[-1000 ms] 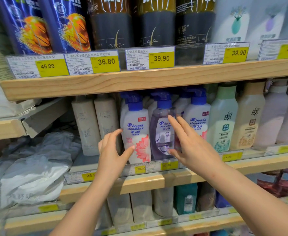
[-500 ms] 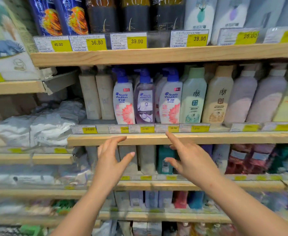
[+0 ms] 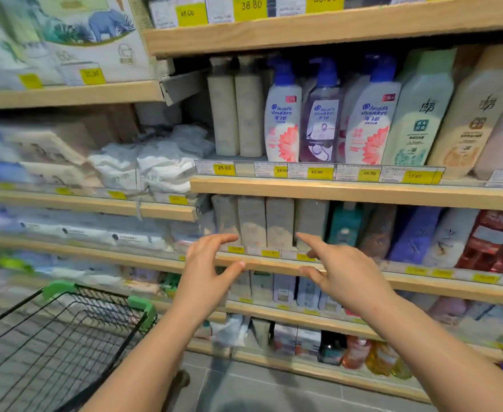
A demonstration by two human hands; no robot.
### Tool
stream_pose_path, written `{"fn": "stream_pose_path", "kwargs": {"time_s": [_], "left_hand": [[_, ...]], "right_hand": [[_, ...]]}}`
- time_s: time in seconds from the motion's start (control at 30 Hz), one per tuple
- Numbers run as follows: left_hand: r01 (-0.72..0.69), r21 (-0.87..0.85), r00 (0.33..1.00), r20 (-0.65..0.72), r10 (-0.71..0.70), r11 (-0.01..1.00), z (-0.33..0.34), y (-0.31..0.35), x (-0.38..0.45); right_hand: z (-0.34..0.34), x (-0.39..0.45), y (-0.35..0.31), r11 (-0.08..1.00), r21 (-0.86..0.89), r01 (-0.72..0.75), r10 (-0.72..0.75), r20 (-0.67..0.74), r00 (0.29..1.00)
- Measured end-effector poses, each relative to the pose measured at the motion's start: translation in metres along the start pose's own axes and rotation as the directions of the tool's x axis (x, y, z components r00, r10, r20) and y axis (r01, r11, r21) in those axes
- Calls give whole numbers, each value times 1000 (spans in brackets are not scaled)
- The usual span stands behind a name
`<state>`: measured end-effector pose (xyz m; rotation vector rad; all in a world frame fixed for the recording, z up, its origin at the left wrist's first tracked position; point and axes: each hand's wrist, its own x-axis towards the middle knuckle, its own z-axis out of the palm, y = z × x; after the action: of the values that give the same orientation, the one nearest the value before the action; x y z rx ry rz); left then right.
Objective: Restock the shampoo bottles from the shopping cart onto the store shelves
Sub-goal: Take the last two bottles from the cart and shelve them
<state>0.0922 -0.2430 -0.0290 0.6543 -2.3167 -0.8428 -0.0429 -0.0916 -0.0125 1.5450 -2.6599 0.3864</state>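
Hands: both are out in front of the shelves and hold nothing.
Left hand [image 3: 204, 270]: fingers spread and a little bent, thumb out to the side, no bottle in it.
Right hand [image 3: 341, 270]: pointer finger stretched forward, other fingers loose, also bare.
Gap: the two hands are near each other but apart.
Shampoo bottles: above the hands, on the wooden shelf [image 3: 348, 193], stand a white bottle [image 3: 283, 120], a purple bottle [image 3: 321, 126] and another white bottle [image 3: 370, 123], side by side, upright, with blue pump tops.
Price tags [image 3: 318, 172]: yellow, just under those bottles.
Shopping cart [image 3: 66, 331]: down and to the left of the left hand, black wire with green corners.
Cart load: too blurry to tell.
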Motion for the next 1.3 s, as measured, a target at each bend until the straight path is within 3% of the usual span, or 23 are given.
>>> {"fn": "stream_pose_path", "kwargs": {"time_s": [0.23,0.47,0.7,0.87,1.03,1.13,1.23,1.3], "left_hand": [[153,73,988,23,-155,986,-77,-94,-58],[412,124,908,33,-419,903,-163,-194,-134],[662,89,742,64,-668,744,-227,-274,-213],[812,80,577,38,-816,578,-245,-317,-265],[902,49,430,14,-903,430,-242,-346,-304],[931,71,360,4,-933,359,-236,-357,-320],[921,145,364,9,-931,362,-233,-363,-330],[912,236,345,4,-939,336,-231,-368,-339]], "right_hand": [[64,12,-98,998,1,59,-58,161,985],[134,14,-217,989,51,136,-145,330,933],[186,10,-317,970,123,209,-242,442,864],[217,6,-358,942,212,261,-335,514,790],[243,11,-389,880,311,358,-475,572,669],[262,17,-409,850,390,354,-527,644,554],[280,19,-430,831,433,349,-553,710,435],[293,17,-445,808,457,371,-573,756,317]]}}
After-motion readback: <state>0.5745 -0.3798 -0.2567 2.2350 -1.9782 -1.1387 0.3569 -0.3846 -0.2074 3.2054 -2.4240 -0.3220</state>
